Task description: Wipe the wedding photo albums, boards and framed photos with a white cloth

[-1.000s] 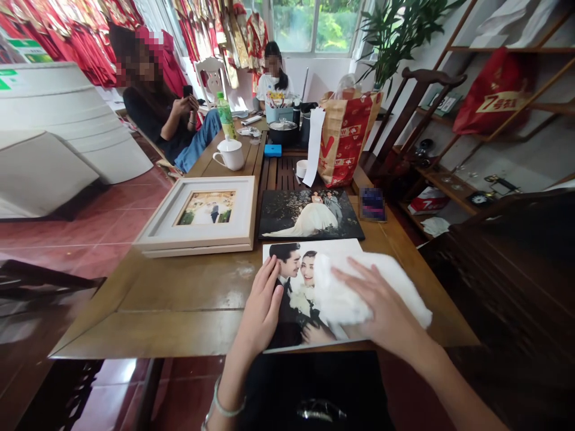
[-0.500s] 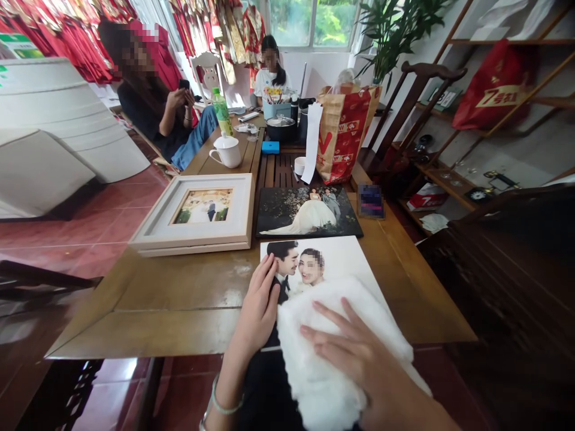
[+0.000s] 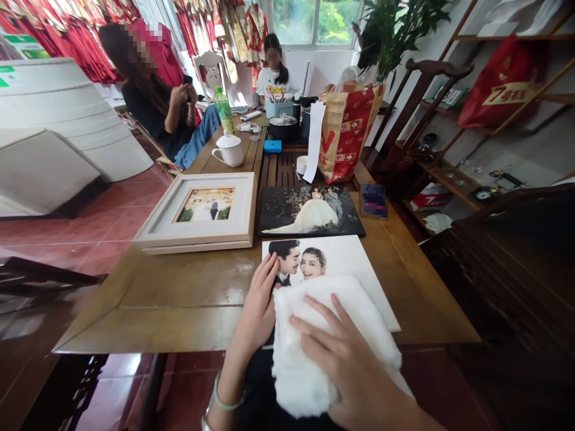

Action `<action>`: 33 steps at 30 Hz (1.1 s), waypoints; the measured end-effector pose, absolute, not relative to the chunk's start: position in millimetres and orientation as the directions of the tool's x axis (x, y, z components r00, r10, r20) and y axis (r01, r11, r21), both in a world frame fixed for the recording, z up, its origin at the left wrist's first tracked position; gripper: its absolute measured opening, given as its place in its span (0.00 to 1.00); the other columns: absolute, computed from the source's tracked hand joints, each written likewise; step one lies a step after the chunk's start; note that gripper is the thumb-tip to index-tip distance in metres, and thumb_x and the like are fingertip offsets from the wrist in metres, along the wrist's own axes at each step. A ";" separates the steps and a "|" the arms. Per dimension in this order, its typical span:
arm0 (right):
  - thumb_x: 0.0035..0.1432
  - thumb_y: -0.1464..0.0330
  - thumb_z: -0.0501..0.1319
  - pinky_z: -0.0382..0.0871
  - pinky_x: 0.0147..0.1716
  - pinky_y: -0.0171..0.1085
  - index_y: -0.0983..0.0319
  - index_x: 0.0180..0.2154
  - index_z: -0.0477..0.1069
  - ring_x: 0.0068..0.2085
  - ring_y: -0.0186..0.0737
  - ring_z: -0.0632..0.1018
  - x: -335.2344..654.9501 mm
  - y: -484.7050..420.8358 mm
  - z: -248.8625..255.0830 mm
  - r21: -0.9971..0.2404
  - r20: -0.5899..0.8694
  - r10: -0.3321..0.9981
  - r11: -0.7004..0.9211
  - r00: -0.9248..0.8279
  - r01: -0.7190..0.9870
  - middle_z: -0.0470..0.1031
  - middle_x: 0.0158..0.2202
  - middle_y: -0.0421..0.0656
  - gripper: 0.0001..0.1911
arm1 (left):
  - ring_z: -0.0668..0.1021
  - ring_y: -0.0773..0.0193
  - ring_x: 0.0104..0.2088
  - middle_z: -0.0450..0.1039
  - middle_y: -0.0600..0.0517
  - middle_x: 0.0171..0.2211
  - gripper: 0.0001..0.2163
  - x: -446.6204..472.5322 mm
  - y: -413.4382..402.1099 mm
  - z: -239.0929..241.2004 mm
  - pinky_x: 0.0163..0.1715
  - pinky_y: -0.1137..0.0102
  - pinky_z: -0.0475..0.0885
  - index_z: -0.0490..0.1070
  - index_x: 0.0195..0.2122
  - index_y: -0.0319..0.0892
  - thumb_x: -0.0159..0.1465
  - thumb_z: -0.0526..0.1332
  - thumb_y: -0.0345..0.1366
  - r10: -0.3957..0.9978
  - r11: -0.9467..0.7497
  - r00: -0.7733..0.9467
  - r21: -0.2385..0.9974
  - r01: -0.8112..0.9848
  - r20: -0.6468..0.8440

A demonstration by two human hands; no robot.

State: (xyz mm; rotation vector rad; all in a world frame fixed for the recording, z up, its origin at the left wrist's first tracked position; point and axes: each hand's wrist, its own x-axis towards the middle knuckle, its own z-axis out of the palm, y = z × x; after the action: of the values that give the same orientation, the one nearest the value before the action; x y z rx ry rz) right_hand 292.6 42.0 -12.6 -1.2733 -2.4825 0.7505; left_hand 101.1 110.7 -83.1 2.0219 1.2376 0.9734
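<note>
A large wedding photo print (image 3: 345,263) lies at the near edge of the wooden table (image 3: 188,305). My left hand (image 3: 258,305) lies flat with fingers stretched out on the print's left edge. My right hand (image 3: 345,359) presses with spread fingers on a fluffy white cloth (image 3: 309,341), which covers the print's lower half and hangs over the table's front edge.
Behind the print lie a dark wedding photo (image 3: 309,211) and a white framed picture (image 3: 202,211). Farther back stand a white teapot (image 3: 230,149), a green bottle (image 3: 223,108) and a red paper bag (image 3: 348,129). Two people sit at the far end. Wooden shelves fill the right side.
My right hand has dragged the white cloth from the print's right side down and left toward the table's front edge. My left hand has stayed on the print's left edge.
</note>
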 end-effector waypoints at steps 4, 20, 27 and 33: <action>0.29 0.76 0.51 0.31 0.67 0.55 0.60 0.53 0.69 0.68 0.48 0.53 314.4 37.1 -12.6 -0.552 -0.039 0.818 0.461 -0.574 0.695 0.67 0.61 0.41 0.42 | 0.53 0.57 0.69 0.52 0.49 0.68 0.22 102.4 110.3 -80.0 0.67 0.52 0.50 0.54 0.66 0.51 0.71 0.48 0.35 0.919 -0.384 0.290 0.773 0.505 0.267; 0.41 0.76 0.53 0.30 0.66 0.59 0.60 0.48 0.70 0.68 0.49 0.51 315.9 38.1 -19.2 -0.548 -0.001 0.767 0.536 -0.642 0.642 0.70 0.60 0.43 0.29 | 0.52 0.58 0.69 0.50 0.49 0.69 0.22 102.6 109.3 -81.9 0.67 0.53 0.50 0.52 0.67 0.50 0.72 0.46 0.34 0.920 -0.379 0.299 0.766 0.519 0.253; 0.51 0.70 0.59 0.46 0.64 0.60 0.66 0.63 0.56 0.69 0.54 0.47 372.5 91.4 -48.0 -0.436 0.134 0.909 0.411 -0.394 0.801 0.45 0.69 0.55 0.37 | 0.52 0.57 0.69 0.51 0.50 0.69 0.22 102.8 109.0 -79.2 0.67 0.52 0.51 0.53 0.67 0.51 0.72 0.46 0.35 0.924 -0.369 0.298 0.773 0.517 0.242; 0.49 0.73 0.61 0.39 0.63 0.64 0.58 0.64 0.58 0.69 0.54 0.47 376.0 145.9 -49.0 -0.350 0.134 0.908 0.418 -0.397 0.838 0.50 0.69 0.50 0.39 | 0.52 0.57 0.69 0.50 0.49 0.69 0.22 101.3 110.3 -83.1 0.67 0.52 0.50 0.52 0.67 0.50 0.72 0.46 0.34 0.914 -0.395 0.306 0.754 0.526 0.265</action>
State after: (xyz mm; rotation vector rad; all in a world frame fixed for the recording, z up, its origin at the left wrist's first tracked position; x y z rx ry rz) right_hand 376.0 145.9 -49.0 -1.5117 -2.3745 0.3253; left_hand 101.3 110.3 -83.1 2.0358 1.2737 0.9366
